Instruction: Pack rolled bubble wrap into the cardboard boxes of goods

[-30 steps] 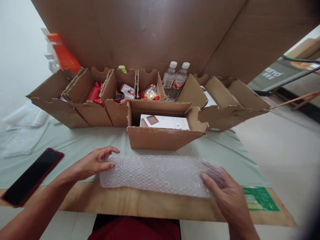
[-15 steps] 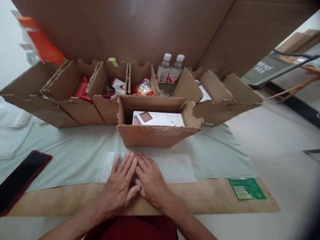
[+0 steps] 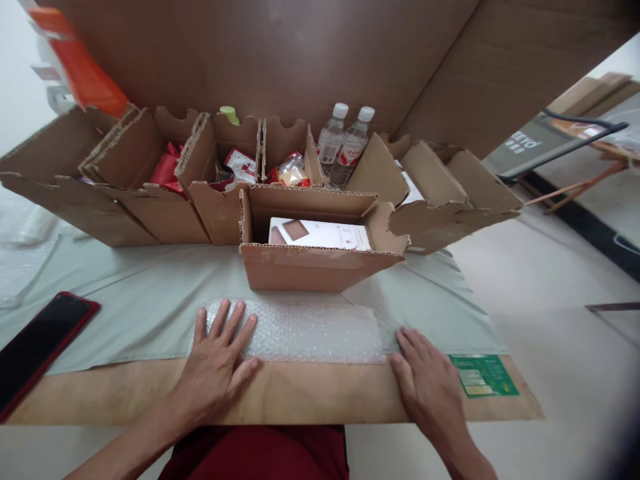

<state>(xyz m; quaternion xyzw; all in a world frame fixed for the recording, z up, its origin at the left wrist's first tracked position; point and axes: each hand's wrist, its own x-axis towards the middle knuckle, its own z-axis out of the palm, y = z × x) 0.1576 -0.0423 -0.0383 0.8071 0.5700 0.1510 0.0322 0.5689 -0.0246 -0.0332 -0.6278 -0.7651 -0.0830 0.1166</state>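
Plastic bubble wrap point(image 3: 310, 330) lies flat near the front edge of the table point(image 3: 320, 395). From far off, I see the left hand point(image 3: 215, 365) spread on its left end, the right hand point(image 3: 430, 381) just past its right end, both gripping nothing. Cloth point(image 3: 135, 303) makes a thin gap before the front box point(image 3: 310, 270) (wider toward the phone point(image 3: 47, 353)).

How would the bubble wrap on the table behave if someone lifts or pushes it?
The bubble wrap would probably sag when lifted, since it looks like thin plastic. It is likely light for its size, as small bubbles cover it. It may slide if pushed, since only the left hand appears to rest on it.
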